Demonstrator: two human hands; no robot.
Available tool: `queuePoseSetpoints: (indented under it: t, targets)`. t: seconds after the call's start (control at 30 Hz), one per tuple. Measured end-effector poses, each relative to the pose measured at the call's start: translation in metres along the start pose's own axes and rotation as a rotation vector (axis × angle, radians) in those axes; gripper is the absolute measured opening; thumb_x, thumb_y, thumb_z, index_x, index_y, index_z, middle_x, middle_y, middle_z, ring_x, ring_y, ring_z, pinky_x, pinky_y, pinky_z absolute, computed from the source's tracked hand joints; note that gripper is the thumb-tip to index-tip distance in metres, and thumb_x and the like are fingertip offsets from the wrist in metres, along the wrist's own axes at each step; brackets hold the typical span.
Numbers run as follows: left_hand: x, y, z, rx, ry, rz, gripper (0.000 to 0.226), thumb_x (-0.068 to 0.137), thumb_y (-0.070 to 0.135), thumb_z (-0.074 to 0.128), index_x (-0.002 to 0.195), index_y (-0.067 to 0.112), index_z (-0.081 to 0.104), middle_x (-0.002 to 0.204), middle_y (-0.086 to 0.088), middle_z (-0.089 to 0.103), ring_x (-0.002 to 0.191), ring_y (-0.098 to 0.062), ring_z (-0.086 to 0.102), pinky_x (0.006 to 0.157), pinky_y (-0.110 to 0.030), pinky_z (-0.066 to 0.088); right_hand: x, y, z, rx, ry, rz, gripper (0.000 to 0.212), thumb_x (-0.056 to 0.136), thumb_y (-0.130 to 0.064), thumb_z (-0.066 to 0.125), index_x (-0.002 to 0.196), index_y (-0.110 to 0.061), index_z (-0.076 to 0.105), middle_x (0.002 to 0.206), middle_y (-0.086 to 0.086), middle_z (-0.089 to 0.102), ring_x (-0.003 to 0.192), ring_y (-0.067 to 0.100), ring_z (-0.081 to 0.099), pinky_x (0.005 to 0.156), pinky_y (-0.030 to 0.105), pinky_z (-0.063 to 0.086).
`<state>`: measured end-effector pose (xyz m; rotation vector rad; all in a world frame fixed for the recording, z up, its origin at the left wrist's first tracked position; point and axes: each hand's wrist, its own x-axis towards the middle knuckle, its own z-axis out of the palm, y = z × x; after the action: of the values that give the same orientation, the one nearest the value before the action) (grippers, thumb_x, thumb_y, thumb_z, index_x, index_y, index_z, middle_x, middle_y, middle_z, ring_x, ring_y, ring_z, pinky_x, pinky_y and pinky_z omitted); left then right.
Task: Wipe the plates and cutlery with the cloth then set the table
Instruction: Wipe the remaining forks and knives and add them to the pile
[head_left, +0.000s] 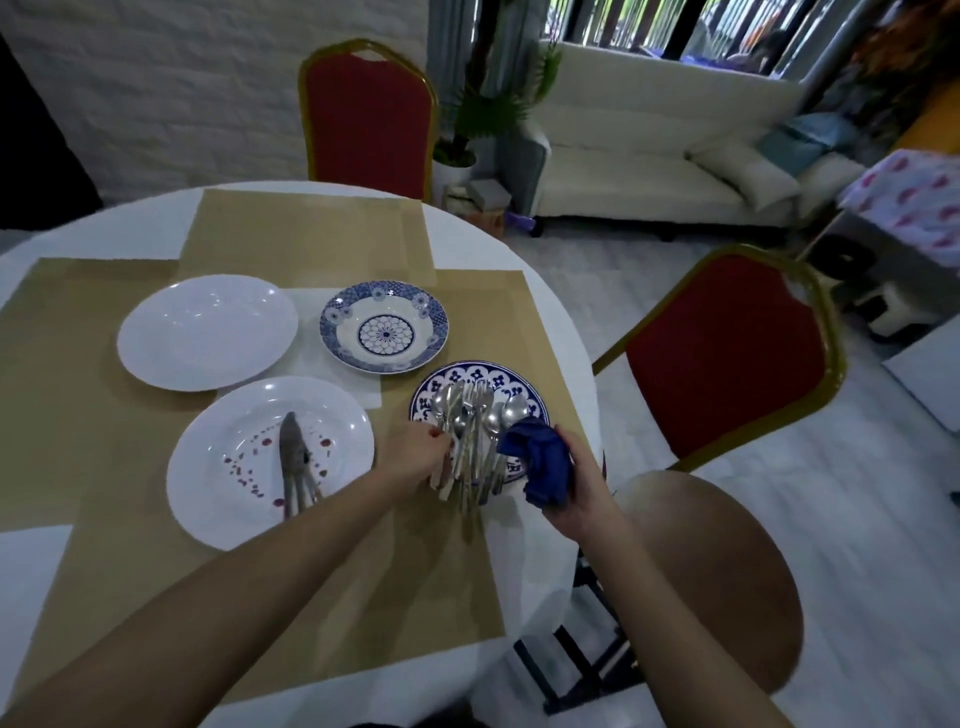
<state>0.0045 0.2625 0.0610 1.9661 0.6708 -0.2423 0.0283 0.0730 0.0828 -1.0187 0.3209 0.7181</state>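
Cutlery bundle (467, 447): the fingers (439, 435) of the left hand (413, 457) curl round its handles at lower centre of the frame, holding it fanned above the blue floral plate (524, 387). The right hand (582, 483), just right of the bundle, has its fingers closed round the bunched blue cloth (540, 462), which touches the bundle's right side.

Hazards, as we judge them:
- One hand grips many smooth handles. A loose grip may let pieces slide out onto the plate below and chip it.
- The plate sits near the desk (130, 223) edge. A push from the wiping hand may shift it outward.
- Wiping the bundle as a whole may leave inner pieces untouched.

Count:
- Plates: four. We see the blue floral plate, a blue-rimmed plate (384, 327) at centre, a plain white plate (208, 332) at left, and a red-speckled white plate (223, 447) at lower left.
- Cloth: one.
- Cutlery: one held bundle of spoons and forks, too overlapped to count. Separate pieces (293, 462) lie on the speckled plate, too blurred to count.
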Motion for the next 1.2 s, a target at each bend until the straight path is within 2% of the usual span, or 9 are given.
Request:
queuePoseSetpoints:
  t: [0.17,0.3,0.43,0.57,0.73,0.87,0.93,1.0,1.2]
  targets:
    - [0.008,0.004,0.009,0.181,0.044,0.032,0.034,0.096,0.02,0.048,0.063,0.014,0.051,0.059,0.0,0.05,0.051,-0.009,0.044,0.045,-0.02,0.03,0.007,0.0,-0.009,0.051,0.114,0.08,0.029,0.09,-0.036,0.056,0.102,-0.012,0.067,0.087,0.011,0.072,0.072,0.021,0.061,0.054,0.027,0.048]
    - [0.008,0.007,0.014,0.267,0.098,0.071,0.02,0.091,0.028,0.057,0.08,0.012,0.062,0.073,-0.003,0.061,0.064,-0.013,0.053,0.05,-0.023,0.033,0.01,0.001,-0.006,0.063,0.15,0.16,0.037,0.087,-0.034,0.062,0.116,-0.011,0.063,0.1,0.015,0.068,0.08,0.024,0.062,0.059,0.03,0.052]
    - [0.005,0.009,0.017,0.32,0.131,0.118,0.015,0.091,0.024,0.058,0.089,0.01,0.062,0.085,-0.006,0.064,0.074,-0.016,0.053,0.061,-0.026,0.037,0.018,0.003,-0.002,0.105,0.181,0.169,0.043,0.089,-0.036,0.06,0.124,-0.011,0.06,0.095,0.011,0.067,0.069,0.02,0.062,0.053,0.028,0.05]
    - [0.003,0.001,0.015,0.254,0.082,0.145,0.008,0.092,0.022,0.056,0.089,0.014,0.058,0.091,-0.006,0.065,0.077,-0.014,0.054,0.064,-0.024,0.04,0.016,0.001,0.014,0.141,0.106,0.205,0.035,0.094,-0.039,0.05,0.095,-0.008,0.064,0.068,0.01,0.064,0.045,0.02,0.061,0.038,0.023,0.047]
    - [-0.008,-0.016,-0.009,0.253,0.113,0.176,0.019,0.093,0.017,0.049,0.104,0.012,0.064,0.099,-0.003,0.066,0.089,-0.019,0.059,0.075,-0.028,0.044,0.023,0.005,0.04,0.116,0.061,0.257,0.038,0.09,-0.041,0.049,0.102,-0.008,0.063,0.079,0.013,0.067,0.074,0.026,0.058,0.067,0.035,0.049]
    - [-0.024,-0.054,-0.045,0.245,0.304,0.147,0.02,0.094,0.016,0.049,0.104,0.017,0.067,0.104,-0.002,0.07,0.095,-0.018,0.063,0.091,-0.033,0.049,0.035,0.013,0.076,0.164,0.001,0.273,0.04,0.09,-0.037,0.05,0.106,-0.002,0.061,0.089,0.018,0.067,0.082,0.031,0.059,0.072,0.041,0.056]
    - [-0.036,-0.075,-0.062,0.282,0.444,0.091,0.025,0.095,0.019,0.047,0.114,0.018,0.063,0.111,-0.002,0.067,0.1,-0.02,0.061,0.09,-0.039,0.05,0.04,0.018,0.093,0.214,-0.069,0.298,0.045,0.092,-0.036,0.049,0.113,0.002,0.057,0.106,0.024,0.062,0.091,0.037,0.06,0.064,0.046,0.06]
    - [-0.048,-0.095,-0.076,0.404,0.535,0.011,0.032,0.096,0.024,0.042,0.125,0.019,0.054,0.119,-0.005,0.06,0.106,-0.024,0.056,0.082,-0.038,0.051,0.045,0.023,0.106,0.243,-0.134,0.335,0.044,0.093,-0.032,0.047,0.115,0.005,0.054,0.11,0.027,0.059,0.09,0.037,0.062,0.05,0.036,0.058]
    - [-0.076,-0.13,-0.088,0.541,0.408,-0.179,0.031,0.092,0.038,0.043,0.11,0.019,0.06,0.111,-0.006,0.06,0.103,-0.026,0.056,0.076,-0.033,0.045,0.059,0.053,0.137,0.01,-0.205,0.434,0.036,0.077,-0.024,0.061,0.106,-0.002,0.054,0.082,0.013,0.063,0.06,0.018,0.061,0.039,0.021,0.047]
